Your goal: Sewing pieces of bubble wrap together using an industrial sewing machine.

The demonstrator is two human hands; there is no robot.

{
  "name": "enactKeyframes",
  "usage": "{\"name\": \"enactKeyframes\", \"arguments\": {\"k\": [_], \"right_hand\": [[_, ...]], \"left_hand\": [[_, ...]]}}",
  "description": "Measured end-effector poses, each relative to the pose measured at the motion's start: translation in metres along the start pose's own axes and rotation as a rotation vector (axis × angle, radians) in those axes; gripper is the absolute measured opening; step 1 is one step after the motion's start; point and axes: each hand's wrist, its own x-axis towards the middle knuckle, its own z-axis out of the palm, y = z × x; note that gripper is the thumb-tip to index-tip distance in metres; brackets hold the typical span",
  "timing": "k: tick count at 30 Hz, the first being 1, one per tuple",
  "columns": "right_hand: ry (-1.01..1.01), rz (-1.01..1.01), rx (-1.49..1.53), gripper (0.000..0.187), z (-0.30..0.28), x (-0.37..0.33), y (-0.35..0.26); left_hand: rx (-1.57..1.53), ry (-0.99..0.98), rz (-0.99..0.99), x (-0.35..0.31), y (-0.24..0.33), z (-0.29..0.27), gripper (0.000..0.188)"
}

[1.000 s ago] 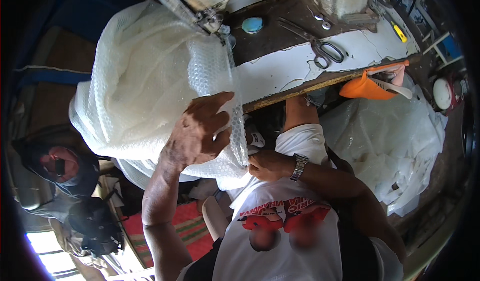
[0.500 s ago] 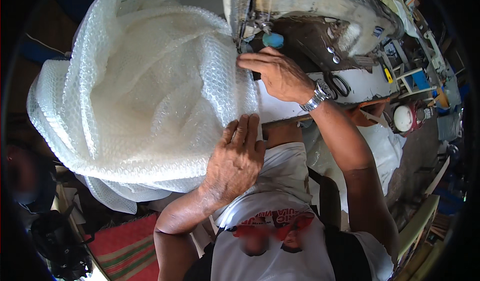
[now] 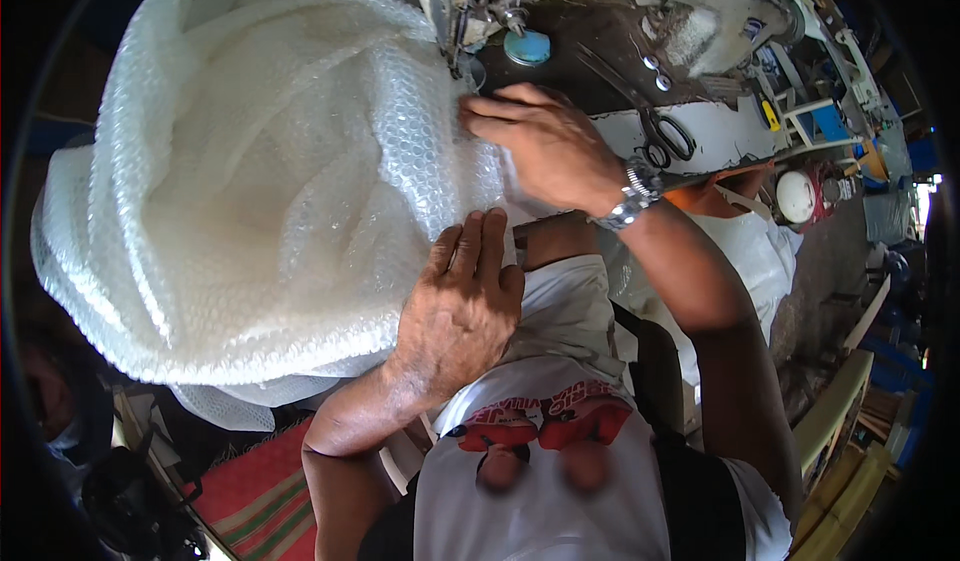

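Note:
A big, loosely heaped sheet of bubble wrap [image 3: 250, 201] covers the left of the worktable, its right edge running under the needle area of a sewing machine [image 3: 640, 11]. My left hand [image 3: 460, 291] lies flat on the near part of that edge, fingers stretched forward. Farther up, just short of the machine's needle, my right hand [image 3: 545, 146] rests its outstretched fingers on the same edge. Slight motion blurs those fingertips. Neither hand grips anything; both press from above. A metal watch [image 3: 634, 196] is on my right wrist.
Black scissors [image 3: 660, 136] lie on the table right of my right hand. Behind them are a round blue piece [image 3: 527, 49] and a yellow-handled tool [image 3: 768, 114]. A red striped cloth [image 3: 260, 491] is at lower left, beside a black bag [image 3: 135, 501].
The whole view has shifted slightly, so the machine and bubble wrap appear farther left. My right hand has slid a little nearer along the edge; my left stays flat on it.

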Motion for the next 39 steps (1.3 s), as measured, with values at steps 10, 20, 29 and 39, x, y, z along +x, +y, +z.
{"name": "enactKeyframes", "arguments": {"k": [10,20,29,39], "right_hand": [[0.052,0.016,-0.131,0.047,0.011,-0.048,-0.031],[0.034,-0.042,0.014,0.057,0.004,-0.083,-0.030],[0.296,-0.025,-0.048,0.035,0.027,-0.086,-0.042],[0.370,-0.022,0.073,0.037,0.033,-0.089,-0.036]], "left_hand": [[-0.011,-0.016,0.003,0.000,-0.001,0.004,0.021],[-0.002,-0.165,0.071,0.019,0.002,-0.042,0.039],[0.314,-0.228,-0.337,0.094,-0.151,-0.029,0.027],[0.100,-0.030,-0.051,0.155,-0.233,-0.001,0.057]]}}
